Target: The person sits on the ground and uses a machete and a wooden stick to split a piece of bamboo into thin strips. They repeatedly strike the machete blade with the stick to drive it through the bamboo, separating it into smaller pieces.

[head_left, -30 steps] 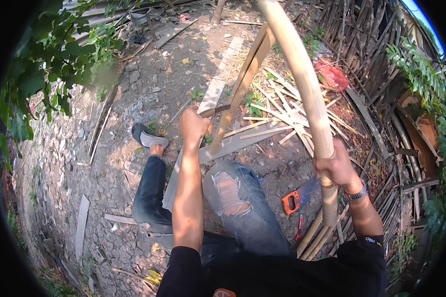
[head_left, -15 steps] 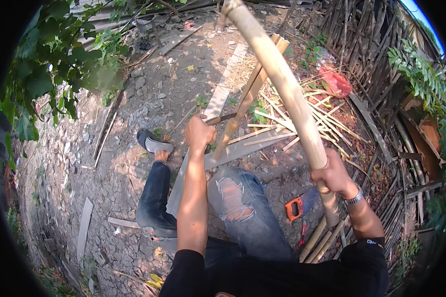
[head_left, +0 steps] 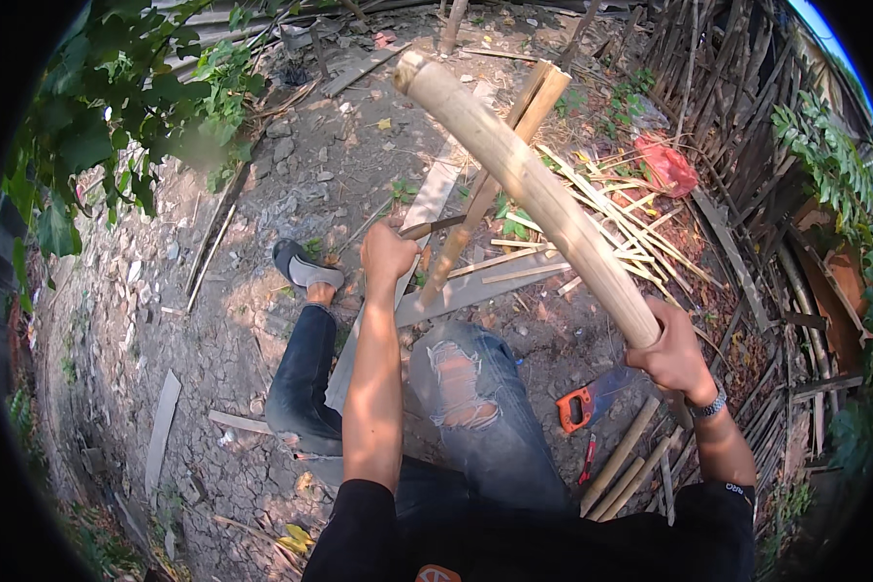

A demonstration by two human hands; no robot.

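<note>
My left hand [head_left: 388,252] is closed around the wooden handle of a large knife [head_left: 444,224]. Its dark blade reaches right to an upright length of bamboo [head_left: 448,254], split from the top, whose foot rests by a flat board [head_left: 475,294]. Whether the blade sits in the split or beside it I cannot tell. In my right hand [head_left: 671,351] is a thick, pale bamboo pole [head_left: 533,189], gripped near its lower end. The pole slants up to the left and passes in front of the split bamboo, hiding part of it.
Thin bamboo strips [head_left: 640,238] lie heaped beyond the pole, near a red plastic bag [head_left: 667,165]. An orange-handled saw [head_left: 577,407], a red cutter [head_left: 588,458] and bamboo lengths [head_left: 619,468] lie right of my knee. Stacked sticks [head_left: 689,78] line the right side; leaves [head_left: 87,136] hang at left.
The pole's far end has swung left and down, and my right hand has shifted slightly right. My left hand and the knife have barely moved.
</note>
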